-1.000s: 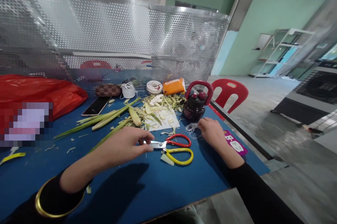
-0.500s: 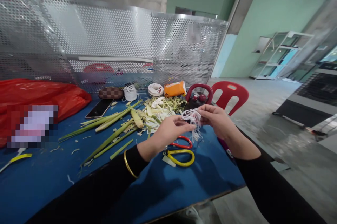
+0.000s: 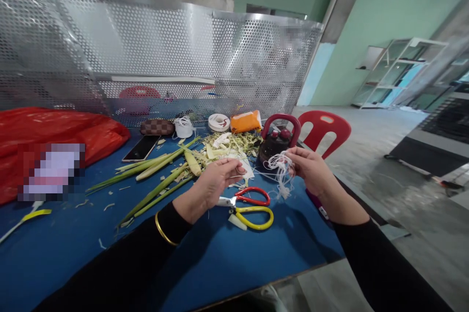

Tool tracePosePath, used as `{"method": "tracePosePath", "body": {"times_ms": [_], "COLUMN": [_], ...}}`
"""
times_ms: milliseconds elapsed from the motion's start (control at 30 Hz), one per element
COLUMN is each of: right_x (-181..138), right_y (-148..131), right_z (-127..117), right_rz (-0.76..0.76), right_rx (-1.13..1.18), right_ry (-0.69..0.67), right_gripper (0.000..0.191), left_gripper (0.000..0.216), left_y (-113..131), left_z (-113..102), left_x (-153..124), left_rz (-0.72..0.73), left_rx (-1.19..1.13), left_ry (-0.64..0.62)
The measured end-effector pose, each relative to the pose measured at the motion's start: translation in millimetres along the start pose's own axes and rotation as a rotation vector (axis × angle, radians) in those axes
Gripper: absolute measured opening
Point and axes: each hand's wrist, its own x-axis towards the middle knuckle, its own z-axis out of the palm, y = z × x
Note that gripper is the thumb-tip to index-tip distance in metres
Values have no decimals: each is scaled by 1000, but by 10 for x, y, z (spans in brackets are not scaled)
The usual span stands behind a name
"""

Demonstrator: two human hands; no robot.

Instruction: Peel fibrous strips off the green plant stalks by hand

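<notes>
The tangled bundle of thin white string (image 3: 281, 168) hangs from the right hand (image 3: 309, 168), whose fingertips are closed on its top, while the left hand (image 3: 214, 182) has its fingers drawn together on what looks like one strand leading to it. The largest risk seems to be the whole bundle tightening into a knot, if that strand is pulled across crossed loops; a smaller one is dangling ends snagging on the metal scissors with red and yellow handles (image 3: 233, 201) below the gap between the fingers; the least is the fine strand slipping from the left fingertips. The broad blue tabletop (image 3: 256, 263) spreads beneath all the fingers, and a crumpled red plastic bag (image 3: 58, 126) lies well to their left. Just behind the right fingers, a dark rounded jug with a maroon handle (image 3: 266, 151) limits forward room. Long green and yellow leaves (image 3: 161, 188) lie left of the left fingers, shredded pale-green plant scraps (image 3: 242, 143) lie beyond them, and a small whitish offcut (image 3: 238, 221) sits nearer the wearer, beside the yellow handle.
</notes>
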Motion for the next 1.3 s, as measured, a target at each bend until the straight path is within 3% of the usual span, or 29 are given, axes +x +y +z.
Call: {"method": "tracePosePath", "body": {"times_ms": [167, 333, 867, 1133, 1300], "right_x": [40, 137, 438, 476, 426], "right_y": [72, 155, 335, 474, 544], "right_z": [-83, -205, -454, -578, -554], "right_rz": [-1, -21, -160, -194, -188], "right_rx": [34, 50, 4, -121, -219], "right_ry": [45, 134, 405, 484, 444], "right_gripper": [31, 28, 22, 20, 19], "left_gripper": [24, 22, 28, 31, 28], "left_y": [92, 191, 633, 918, 956], "left_z": [-99, -265, -552, -902, -1079], "left_x": [11, 15, -187, -477, -679], "left_rz": [-6, 57, 240, 390, 278], "left_rx": [-298, -426, -497, -456, -379], "left_ry": [10, 8, 12, 65, 189]}}
